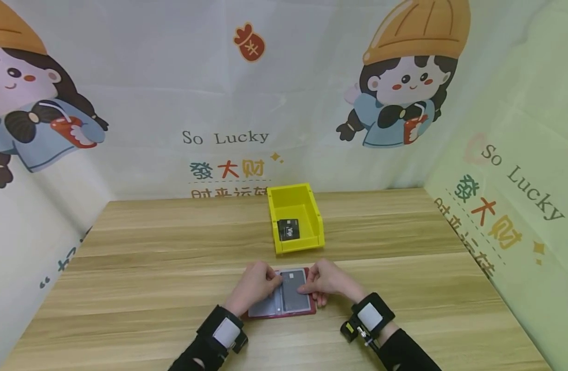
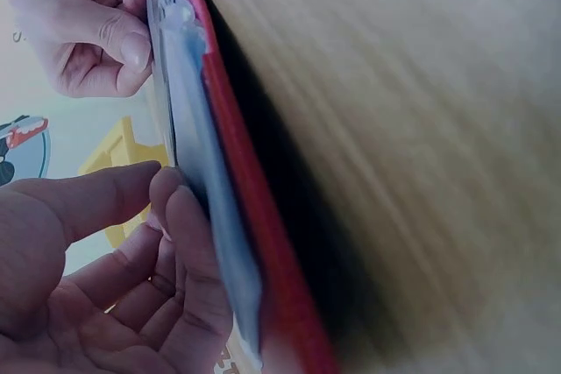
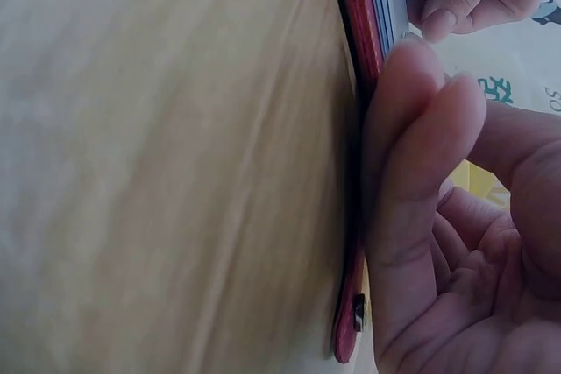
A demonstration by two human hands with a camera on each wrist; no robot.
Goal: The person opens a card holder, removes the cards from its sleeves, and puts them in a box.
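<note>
On the table lies an open card holder with a red cover and clear plastic sleeves. A dark grey card with a chip lies over its right-hand sleeve; whether it is fully inside is hard to tell. My left hand pinches the card's left edge between thumb and index finger, its other fingers curled. With the thumb on the card's right side, my right hand grips the holder's right edge. In the right wrist view, two fingertips cover part of the red cover, and its thumb is mostly hidden.
Behind the holder stands a yellow bin with a black card marked "Vip" inside. A wooden table runs back to a printed cloth backdrop. Cloth also hangs along both sides.
</note>
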